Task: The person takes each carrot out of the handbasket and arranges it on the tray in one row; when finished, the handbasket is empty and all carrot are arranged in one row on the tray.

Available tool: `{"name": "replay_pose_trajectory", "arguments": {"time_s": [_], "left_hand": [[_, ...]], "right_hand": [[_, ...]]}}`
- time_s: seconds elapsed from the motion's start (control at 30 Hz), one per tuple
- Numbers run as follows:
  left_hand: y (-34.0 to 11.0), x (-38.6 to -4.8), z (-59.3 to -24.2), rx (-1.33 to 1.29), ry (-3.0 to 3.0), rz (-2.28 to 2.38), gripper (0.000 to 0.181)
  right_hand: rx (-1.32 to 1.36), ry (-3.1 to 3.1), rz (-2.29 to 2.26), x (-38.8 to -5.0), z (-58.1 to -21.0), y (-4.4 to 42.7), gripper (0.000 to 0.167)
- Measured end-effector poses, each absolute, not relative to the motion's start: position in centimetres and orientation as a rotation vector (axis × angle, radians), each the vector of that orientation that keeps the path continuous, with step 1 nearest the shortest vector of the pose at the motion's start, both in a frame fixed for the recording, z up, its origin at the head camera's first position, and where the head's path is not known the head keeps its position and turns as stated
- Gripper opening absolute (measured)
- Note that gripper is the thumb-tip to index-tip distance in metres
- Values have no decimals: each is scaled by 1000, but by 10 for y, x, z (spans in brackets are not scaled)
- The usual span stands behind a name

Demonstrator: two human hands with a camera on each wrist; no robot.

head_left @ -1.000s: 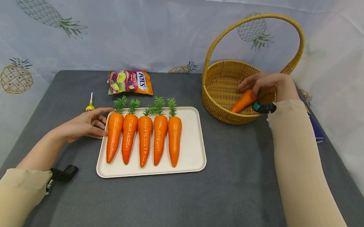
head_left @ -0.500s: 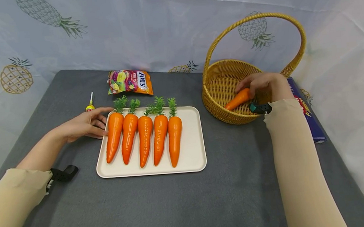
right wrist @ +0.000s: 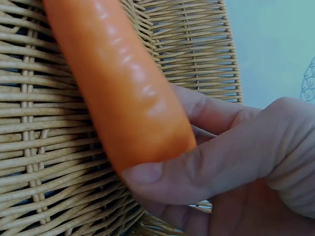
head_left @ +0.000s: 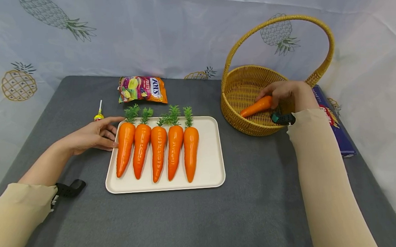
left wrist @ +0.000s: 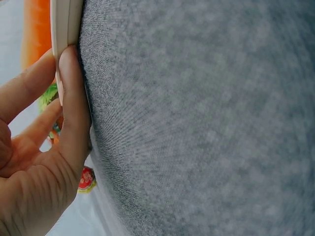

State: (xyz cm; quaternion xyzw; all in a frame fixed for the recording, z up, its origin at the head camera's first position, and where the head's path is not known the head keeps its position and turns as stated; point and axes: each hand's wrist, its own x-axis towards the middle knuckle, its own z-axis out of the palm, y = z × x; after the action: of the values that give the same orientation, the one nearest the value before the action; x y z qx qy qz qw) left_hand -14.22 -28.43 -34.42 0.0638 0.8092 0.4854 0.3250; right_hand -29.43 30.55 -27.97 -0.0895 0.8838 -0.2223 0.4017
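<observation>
Inside the wicker basket (head_left: pixel 240 89), my right hand (head_left: pixel 283 93) grips an orange carrot (head_left: pixel 257 106) by its thick end. Thumb and fingers lie on either side of that carrot (right wrist: pixel 123 93) in the right wrist view, and its tip points left. My left hand (head_left: pixel 92 135) pinches the left rim of a cream tray (head_left: pixel 206 153), thumb and a finger at the edge (left wrist: pixel 66 24) in the left wrist view. Several carrots (head_left: pixel 158 151) with green tops lie side by side on the tray.
A colourful candy bag (head_left: pixel 142 89) lies behind the tray. Near my left hand is a lollipop (head_left: pixel 98 113) with a yellow wrapper. A blue spaghetti box (head_left: pixel 336 127) lies right of the basket, partly behind my right sleeve. The basket's tall handle (head_left: pixel 276 19) arches over its opening.
My right hand has shifted slightly left inside the basket, and its carrot has moved left and tilted flatter. More of the blue box shows. My left hand and the tray stay put.
</observation>
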Motion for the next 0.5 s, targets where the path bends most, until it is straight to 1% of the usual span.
{"name": "replay_pose_trajectory", "arguments": {"time_s": [0.17,0.5], "left_hand": [[-284,-142,-344,163,2123,1271,89],[-284,-142,-345,166,2127,1268,89]], "right_hand": [[-330,2299,-512,-295,-273,307,59],[-360,2345,-612,-289,-241,313,57]]}}
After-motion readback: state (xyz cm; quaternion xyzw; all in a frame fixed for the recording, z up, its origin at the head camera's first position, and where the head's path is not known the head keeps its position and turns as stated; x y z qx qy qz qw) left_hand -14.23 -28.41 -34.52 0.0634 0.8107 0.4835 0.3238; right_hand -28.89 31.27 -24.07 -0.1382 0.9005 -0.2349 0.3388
